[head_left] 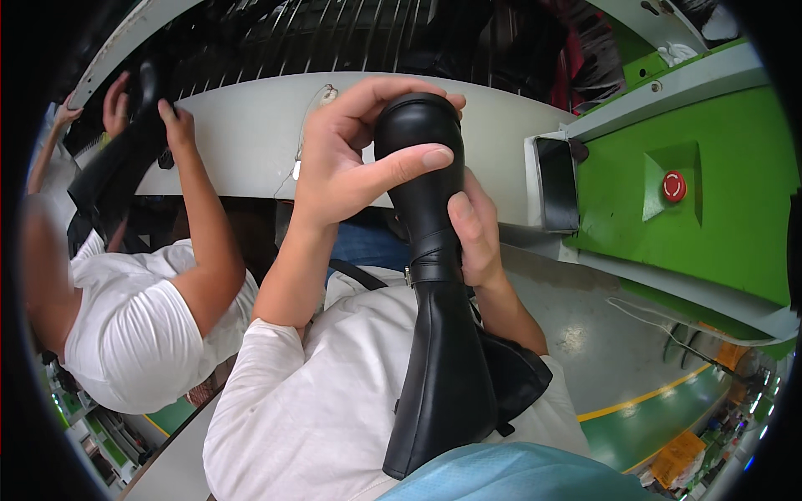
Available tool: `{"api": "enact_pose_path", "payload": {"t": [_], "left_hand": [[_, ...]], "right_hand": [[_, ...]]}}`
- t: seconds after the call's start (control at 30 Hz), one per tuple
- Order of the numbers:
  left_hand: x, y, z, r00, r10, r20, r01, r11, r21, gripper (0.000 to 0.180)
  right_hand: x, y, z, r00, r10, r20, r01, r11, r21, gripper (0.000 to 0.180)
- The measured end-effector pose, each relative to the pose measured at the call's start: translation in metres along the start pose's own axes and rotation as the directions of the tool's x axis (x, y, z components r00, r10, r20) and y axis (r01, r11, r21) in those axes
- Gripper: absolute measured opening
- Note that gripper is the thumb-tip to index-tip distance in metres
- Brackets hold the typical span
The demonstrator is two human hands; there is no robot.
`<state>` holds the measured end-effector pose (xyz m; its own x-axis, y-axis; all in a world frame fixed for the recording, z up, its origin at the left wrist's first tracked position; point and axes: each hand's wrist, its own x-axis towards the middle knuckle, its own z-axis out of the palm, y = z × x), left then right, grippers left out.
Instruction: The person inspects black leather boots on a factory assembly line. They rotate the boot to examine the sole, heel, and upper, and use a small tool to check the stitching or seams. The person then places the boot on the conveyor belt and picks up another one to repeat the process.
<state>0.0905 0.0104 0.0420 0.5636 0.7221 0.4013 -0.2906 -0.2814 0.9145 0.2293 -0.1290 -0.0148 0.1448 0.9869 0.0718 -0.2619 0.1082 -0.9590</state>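
Observation:
A tall black boot (430,284) lies along my front, its rounded toe pointing away from me and its shaft reaching down over my white shirt. My left hand (355,154) wraps the toe, thumb across the upper and fingers behind the far end. Lower down, my right hand (476,230) grips the boot's right side near the ankle, where a strap with a small buckle (408,276) runs round. Another black piece (522,380), possibly part of a second boot, shows beside the shaft, partly hidden behind it.
A white worktable (242,134) stretches ahead, with metal rollers (334,37) beyond. On the right stands a green machine (693,184) with a red button (674,186) and a dark screen (557,184). At left, a co-worker (142,317) in white handles another black boot (121,167).

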Motion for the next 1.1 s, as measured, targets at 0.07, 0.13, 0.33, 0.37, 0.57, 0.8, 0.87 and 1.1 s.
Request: {"api": "enact_pose_path", "payload": {"t": [0.07,0.13,0.33,0.37,0.57,0.8,0.87,1.1], "left_hand": [[0.001,0.007,-0.001,0.998,-0.051,0.032,0.050,0.998,0.046,0.051],[0.001,0.012,-0.002,0.996,-0.067,0.053,0.064,0.997,0.050,0.051],[-0.002,0.014,-0.001,0.997,0.011,0.070,-0.008,0.999,-0.048,0.053],[-0.003,0.017,-0.003,0.998,0.027,0.062,-0.025,0.999,-0.033,0.054],[-0.010,0.023,-0.008,0.979,0.167,0.115,-0.177,0.981,0.080,0.060],[-0.021,0.014,-0.020,0.993,0.108,0.041,-0.102,0.985,-0.139,0.072],[-0.027,0.024,-0.031,0.998,0.014,0.056,-0.009,0.997,-0.076,0.077],[-0.035,0.029,-0.060,0.971,-0.042,0.233,0.009,0.989,0.144,0.079]], "right_hand": [[-0.003,0.005,0.001,1.000,-0.009,-0.027,0.012,0.997,0.079,0.071],[-0.005,0.006,0.001,0.998,-0.063,-0.030,0.064,0.998,0.018,0.069],[-0.020,0.031,-0.019,0.953,-0.269,-0.138,0.212,0.920,-0.331,0.059],[-0.024,0.043,-0.025,0.928,-0.343,-0.145,0.253,0.866,-0.431,0.057],[-0.047,0.118,-0.012,0.816,-0.475,-0.330,0.316,0.844,-0.434,0.062],[-0.020,0.064,-0.031,0.683,-0.725,-0.090,0.411,0.483,-0.773,0.057],[-0.015,0.053,-0.048,0.640,-0.767,-0.045,0.451,0.422,-0.787,0.054],[-0.008,-0.012,-0.055,0.672,-0.735,0.097,0.491,0.344,-0.800,0.048]]}}
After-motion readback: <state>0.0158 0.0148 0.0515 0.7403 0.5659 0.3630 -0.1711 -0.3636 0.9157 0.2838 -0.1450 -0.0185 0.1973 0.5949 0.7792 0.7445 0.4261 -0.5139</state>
